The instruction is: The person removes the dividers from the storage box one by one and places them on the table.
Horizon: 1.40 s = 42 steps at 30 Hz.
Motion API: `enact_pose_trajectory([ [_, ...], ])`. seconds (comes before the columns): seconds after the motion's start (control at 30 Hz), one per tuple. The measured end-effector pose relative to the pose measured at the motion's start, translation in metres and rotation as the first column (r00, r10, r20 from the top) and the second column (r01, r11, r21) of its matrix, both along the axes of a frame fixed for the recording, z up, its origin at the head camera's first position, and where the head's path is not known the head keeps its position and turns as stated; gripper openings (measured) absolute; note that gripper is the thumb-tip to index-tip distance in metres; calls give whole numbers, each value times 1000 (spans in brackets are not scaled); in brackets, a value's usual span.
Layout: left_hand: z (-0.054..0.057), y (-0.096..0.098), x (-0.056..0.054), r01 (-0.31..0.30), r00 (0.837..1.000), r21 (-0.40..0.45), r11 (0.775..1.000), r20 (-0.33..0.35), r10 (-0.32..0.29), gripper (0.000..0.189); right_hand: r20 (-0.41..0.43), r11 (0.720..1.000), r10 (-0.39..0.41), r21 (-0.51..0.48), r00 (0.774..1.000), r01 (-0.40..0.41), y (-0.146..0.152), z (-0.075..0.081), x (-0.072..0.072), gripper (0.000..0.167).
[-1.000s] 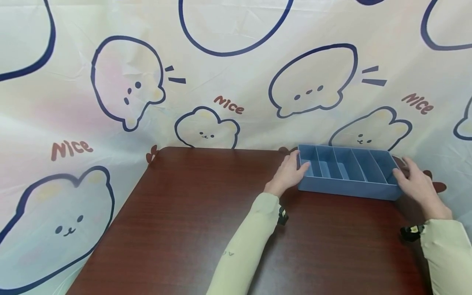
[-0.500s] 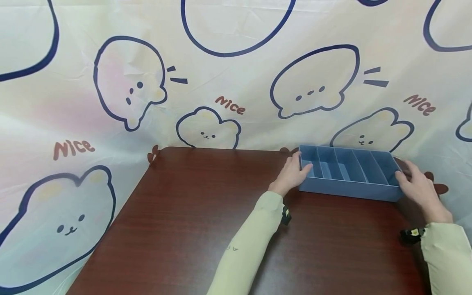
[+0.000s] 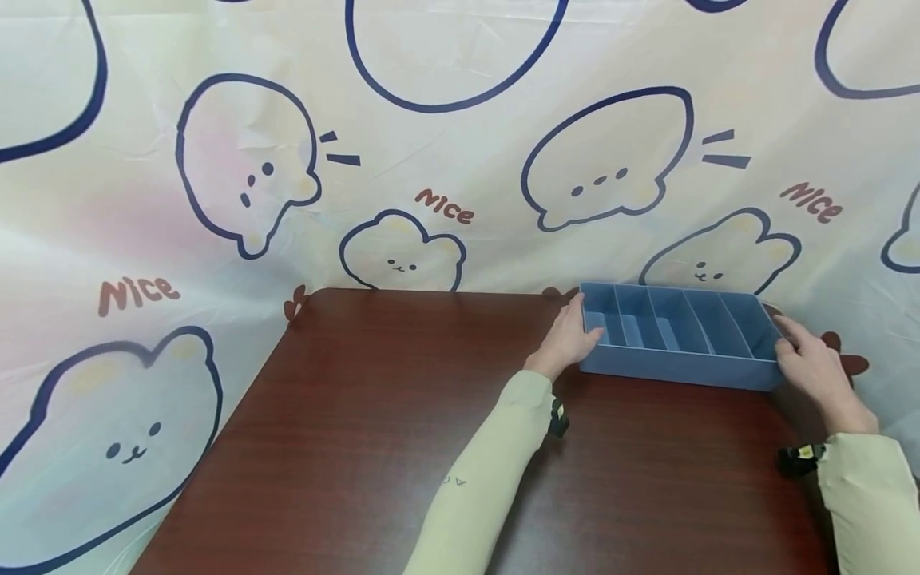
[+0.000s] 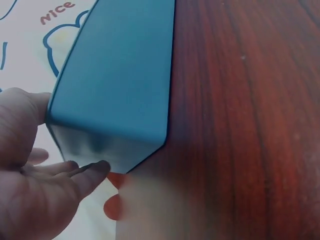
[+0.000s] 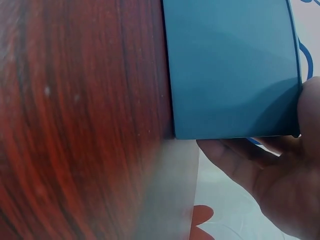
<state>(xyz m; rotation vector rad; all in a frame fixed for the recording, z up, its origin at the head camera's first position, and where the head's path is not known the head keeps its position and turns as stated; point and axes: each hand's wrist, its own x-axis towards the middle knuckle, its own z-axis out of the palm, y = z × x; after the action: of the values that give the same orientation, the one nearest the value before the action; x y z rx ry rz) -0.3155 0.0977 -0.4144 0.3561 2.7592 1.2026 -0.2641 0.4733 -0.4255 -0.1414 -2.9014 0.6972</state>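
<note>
Far left of the grip: printed cloth [image 3: 154, 224], bear outlines and the word "Nice", running on behind both hands. Brown wood-grain table [image 3: 402, 415] spreads left of and below the grip. Next, pale left sleeve [image 3: 477, 475], black wrist device [image 3: 558, 419] at its cuff. Left hand [image 3: 564, 339] grasps the left end of a blue box, thumb at the near rim, other fingers along the outer end wall. Blue box [image 3: 676, 369] sits between the two hands on the table, upright, five compartments in a row, long side facing the wearer. Right hand [image 3: 819, 363] grasps the opposite end, thumb at the near corner, fingers along the outside. Below that hand, second black device [image 3: 801, 459] and right sleeve [image 3: 866, 487].
</note>
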Motion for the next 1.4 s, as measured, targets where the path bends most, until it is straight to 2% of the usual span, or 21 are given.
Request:
enact_pose_trajectory([
  [0.23,0,0,0,15,998,26,1000,57,-17,74,-26,999,33,1,999,-33,-2,1,2,58],
  [0.4,-5,1,-1,20,998,67,998,52,-24,66,-15,1000,15,-9,1000,-15,-3,-1,3,58],
  [0.63,-8,1,0,10,999,75,997,38,-13,61,-43,1000,-9,-20,999,8,-4,-6,2,57],
  [1.0,-6,3,1,4,1000,92,996,19,-6,61,-48,999,-41,-25,998,40,-3,-6,2,57],
  [1.4,-5,3,3,-16,999,94,995,38,12,62,-55,999,-42,-27,998,41,-4,-6,1,57],
])
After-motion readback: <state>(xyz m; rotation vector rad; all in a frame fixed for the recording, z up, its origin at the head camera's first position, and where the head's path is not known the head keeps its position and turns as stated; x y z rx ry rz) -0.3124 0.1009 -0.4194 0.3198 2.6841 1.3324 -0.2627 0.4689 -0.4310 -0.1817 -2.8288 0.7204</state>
